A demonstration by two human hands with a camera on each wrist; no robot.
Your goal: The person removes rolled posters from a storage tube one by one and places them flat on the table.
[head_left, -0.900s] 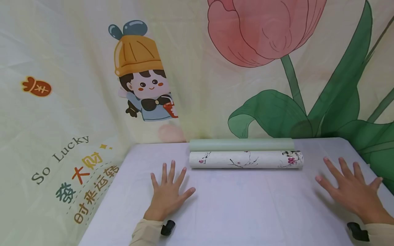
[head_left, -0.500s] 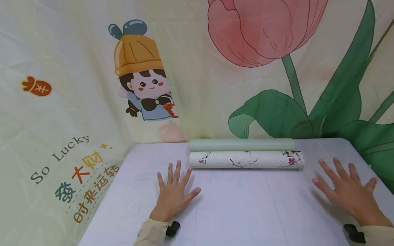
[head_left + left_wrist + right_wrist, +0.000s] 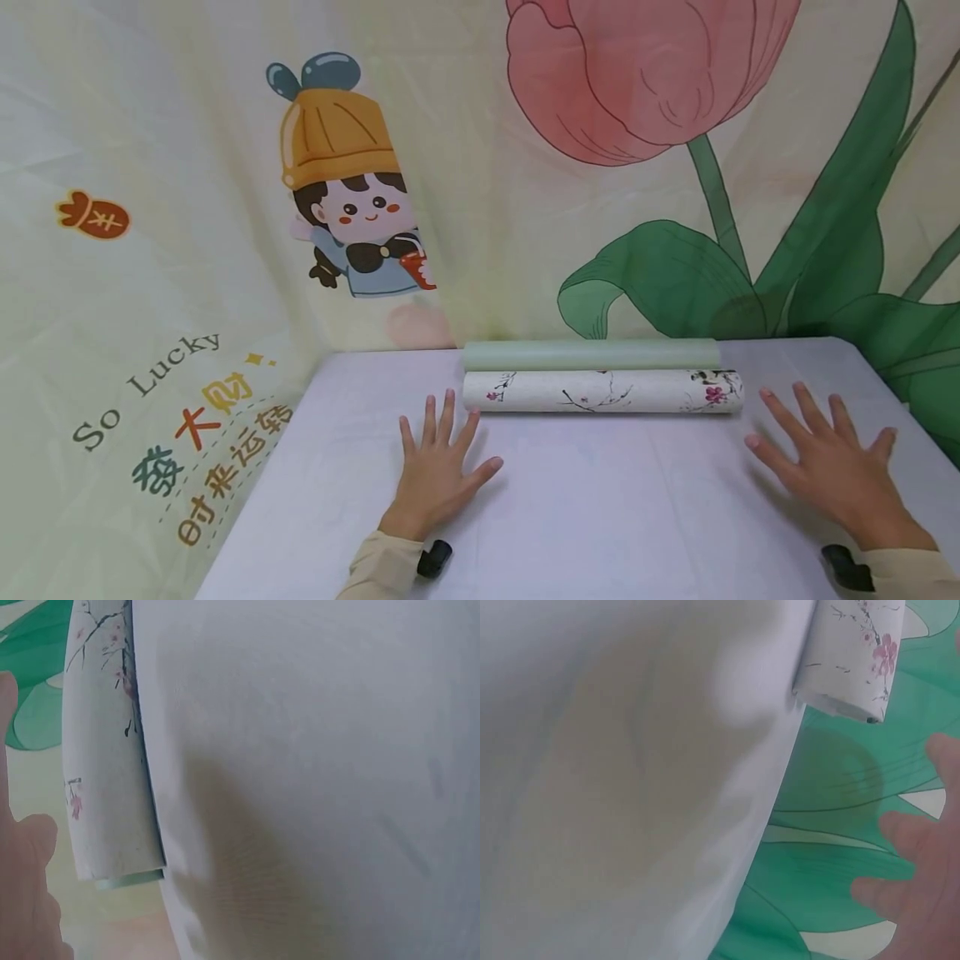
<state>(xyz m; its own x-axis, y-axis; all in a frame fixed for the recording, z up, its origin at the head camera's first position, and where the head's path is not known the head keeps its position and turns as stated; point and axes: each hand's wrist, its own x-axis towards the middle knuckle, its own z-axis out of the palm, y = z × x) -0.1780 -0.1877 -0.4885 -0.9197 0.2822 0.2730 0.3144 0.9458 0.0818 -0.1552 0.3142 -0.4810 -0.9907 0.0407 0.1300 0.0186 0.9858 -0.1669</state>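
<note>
Near the back of the table lies a white paper roll (image 3: 525, 393) printed with dark branches and pink blossoms. Right behind it is a pale green roll (image 3: 592, 355), mostly parallel to it. My left hand (image 3: 435, 479), fingers spread, is over the cloth just in front of the white roll's left end, holding nothing. My right hand (image 3: 836, 471) is spread too, to the right of the roll's right end, also holding nothing. In the left wrist view the blossom roll (image 3: 109, 750) appears beyond the hand; the right wrist view shows its open end (image 3: 851, 667).
A white cloth (image 3: 585, 500) covers the table, whose back edge meets a printed curtain (image 3: 480, 208) with a large tulip and a cartoon child. Dark wrist cameras (image 3: 433, 558) sit at both cuffs.
My left hand has moved to the right and my right hand to the left, both staying spread. The two rolls have not moved on the table.
</note>
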